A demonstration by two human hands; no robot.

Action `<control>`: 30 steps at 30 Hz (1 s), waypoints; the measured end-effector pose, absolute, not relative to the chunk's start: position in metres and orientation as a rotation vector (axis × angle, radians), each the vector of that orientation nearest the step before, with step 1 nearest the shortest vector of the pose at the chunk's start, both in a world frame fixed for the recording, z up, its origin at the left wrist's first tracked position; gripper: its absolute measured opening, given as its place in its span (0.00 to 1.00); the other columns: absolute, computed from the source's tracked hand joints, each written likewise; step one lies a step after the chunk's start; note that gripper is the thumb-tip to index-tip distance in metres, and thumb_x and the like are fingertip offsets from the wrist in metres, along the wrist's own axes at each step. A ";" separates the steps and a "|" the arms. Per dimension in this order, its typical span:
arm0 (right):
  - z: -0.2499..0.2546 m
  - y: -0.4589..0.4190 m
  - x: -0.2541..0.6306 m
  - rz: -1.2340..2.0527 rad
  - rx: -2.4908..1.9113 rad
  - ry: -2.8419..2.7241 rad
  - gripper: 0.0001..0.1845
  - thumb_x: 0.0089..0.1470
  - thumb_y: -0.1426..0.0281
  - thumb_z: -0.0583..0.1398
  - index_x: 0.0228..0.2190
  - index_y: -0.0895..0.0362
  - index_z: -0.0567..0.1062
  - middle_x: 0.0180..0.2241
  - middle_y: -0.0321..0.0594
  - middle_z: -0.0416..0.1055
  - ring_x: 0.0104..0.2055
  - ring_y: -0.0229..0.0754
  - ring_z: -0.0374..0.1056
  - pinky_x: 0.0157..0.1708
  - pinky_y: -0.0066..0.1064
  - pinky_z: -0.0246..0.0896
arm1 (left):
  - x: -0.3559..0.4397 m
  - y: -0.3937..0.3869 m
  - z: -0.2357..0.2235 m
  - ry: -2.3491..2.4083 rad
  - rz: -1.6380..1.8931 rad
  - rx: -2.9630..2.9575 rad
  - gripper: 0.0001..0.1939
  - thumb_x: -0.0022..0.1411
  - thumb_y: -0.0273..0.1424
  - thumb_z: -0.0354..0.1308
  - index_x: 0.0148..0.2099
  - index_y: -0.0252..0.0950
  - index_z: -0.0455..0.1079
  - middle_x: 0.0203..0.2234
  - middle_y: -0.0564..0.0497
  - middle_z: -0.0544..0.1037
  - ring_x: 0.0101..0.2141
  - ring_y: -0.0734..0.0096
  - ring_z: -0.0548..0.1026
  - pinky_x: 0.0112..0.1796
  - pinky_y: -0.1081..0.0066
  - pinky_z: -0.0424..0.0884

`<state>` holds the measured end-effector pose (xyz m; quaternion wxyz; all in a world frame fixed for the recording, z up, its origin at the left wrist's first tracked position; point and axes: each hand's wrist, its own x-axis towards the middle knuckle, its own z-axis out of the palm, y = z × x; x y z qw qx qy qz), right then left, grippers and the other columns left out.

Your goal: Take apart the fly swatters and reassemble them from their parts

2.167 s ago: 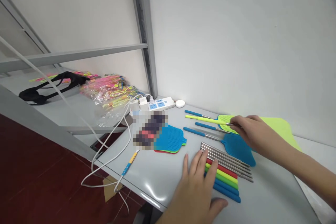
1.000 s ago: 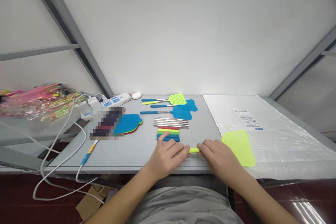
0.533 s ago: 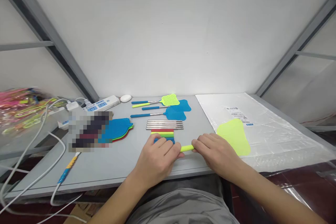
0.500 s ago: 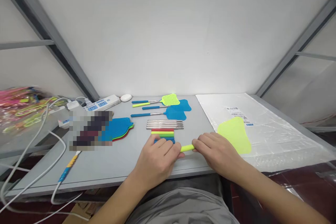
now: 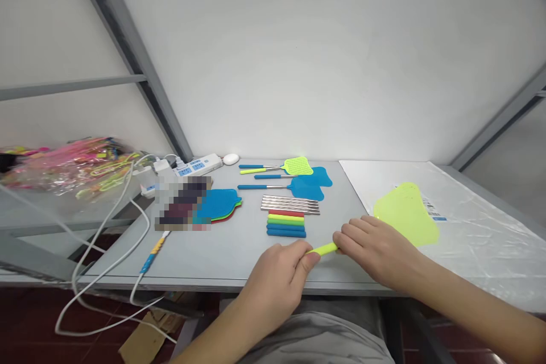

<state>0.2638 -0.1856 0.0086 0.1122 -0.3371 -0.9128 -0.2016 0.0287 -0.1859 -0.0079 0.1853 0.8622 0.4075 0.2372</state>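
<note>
A yellow-green fly swatter is held across the table's front by both hands. My left hand (image 5: 284,276) is closed round the left end of its yellow-green handle (image 5: 325,249), thumb along it. My right hand (image 5: 375,250) wraps the other end of the handle and hides the shaft. Beyond it the swatter's yellow-green head (image 5: 407,215) shows over the white packaging. Just behind my hands lie several loose coloured handle sleeves (image 5: 286,226), red, yellow, green and blue. A row of metal rods (image 5: 290,205) sits behind them.
Several blue and yellow-green swatters (image 5: 267,186) lie along the back. Stacked swatter heads (image 5: 219,205) lie left beside a pixelated patch. A power strip (image 5: 198,166), white cables (image 5: 123,261) and a bag of colourful items (image 5: 85,165) are further left. White plastic packaging (image 5: 478,256) covers the right side.
The view has swung left, so the scene sits further right. My left hand has turned and come toward the table's front edge, uncovering the blue sleeves. Both hands still grip the swatter.
</note>
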 end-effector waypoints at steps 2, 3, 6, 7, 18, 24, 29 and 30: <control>0.006 -0.174 0.260 -0.467 -1.139 -2.667 0.12 0.64 0.75 0.48 0.31 0.55 0.67 0.28 0.39 0.67 0.28 0.42 0.60 0.28 0.34 0.47 | 0.032 -0.173 -0.004 1.232 0.636 2.593 0.13 0.72 0.32 0.45 0.35 0.39 0.67 0.25 0.54 0.73 0.28 0.67 0.70 0.29 0.69 0.58; 0.007 -0.168 0.257 -0.353 -1.249 -2.641 0.12 0.64 0.74 0.48 0.30 0.55 0.66 0.28 0.39 0.68 0.28 0.41 0.61 0.28 0.34 0.48 | 0.035 -0.165 -0.001 1.286 0.618 2.689 0.12 0.71 0.31 0.46 0.35 0.38 0.67 0.27 0.53 0.74 0.31 0.65 0.71 0.31 0.68 0.59; 0.022 -0.150 0.250 0.115 -1.528 -2.464 0.14 0.66 0.66 0.46 0.29 0.53 0.64 0.27 0.37 0.70 0.25 0.41 0.63 0.25 0.32 0.52 | 0.046 -0.140 0.021 1.373 0.622 2.923 0.09 0.70 0.31 0.48 0.39 0.37 0.68 0.34 0.48 0.74 0.38 0.60 0.72 0.39 0.62 0.61; 0.031 -0.144 0.249 0.265 -1.563 -2.403 0.15 0.66 0.63 0.45 0.30 0.53 0.64 0.27 0.37 0.70 0.25 0.41 0.64 0.25 0.32 0.54 | 0.050 -0.132 0.031 1.351 0.615 2.976 0.08 0.70 0.32 0.49 0.40 0.37 0.67 0.34 0.48 0.74 0.40 0.59 0.72 0.41 0.61 0.62; 0.050 -0.122 0.280 0.423 -1.525 -2.538 0.14 0.64 0.62 0.46 0.33 0.50 0.67 0.27 0.36 0.73 0.26 0.42 0.67 0.25 0.31 0.54 | 0.063 -0.093 0.060 0.968 0.143 3.257 0.10 0.70 0.33 0.46 0.45 0.33 0.64 0.27 0.48 0.77 0.26 0.61 0.77 0.23 0.70 0.62; 0.025 -0.129 0.278 -0.199 -1.451 -2.749 0.09 0.55 0.78 0.49 0.30 0.50 0.60 0.20 0.28 0.65 0.18 0.38 0.56 0.20 0.31 0.37 | 0.051 -0.112 0.057 1.069 0.015 2.974 0.19 0.72 0.43 0.41 0.44 0.34 0.64 0.23 0.47 0.76 0.25 0.58 0.76 0.21 0.69 0.59; 0.026 -0.138 0.274 -0.525 -1.174 -2.816 0.14 0.48 0.83 0.50 0.29 0.50 0.56 0.19 0.27 0.60 0.16 0.37 0.51 0.19 0.32 0.32 | 0.043 -0.116 0.067 0.940 -0.018 2.590 0.16 0.70 0.41 0.43 0.33 0.38 0.62 0.24 0.50 0.73 0.25 0.66 0.71 0.22 0.71 0.58; 0.026 -0.140 0.274 -0.581 -1.128 -2.822 0.15 0.47 0.83 0.49 0.29 0.50 0.56 0.19 0.27 0.60 0.16 0.37 0.50 0.19 0.33 0.31 | 0.042 -0.116 0.068 0.884 -0.023 2.504 0.17 0.70 0.41 0.42 0.31 0.39 0.61 0.24 0.51 0.71 0.25 0.68 0.70 0.23 0.71 0.59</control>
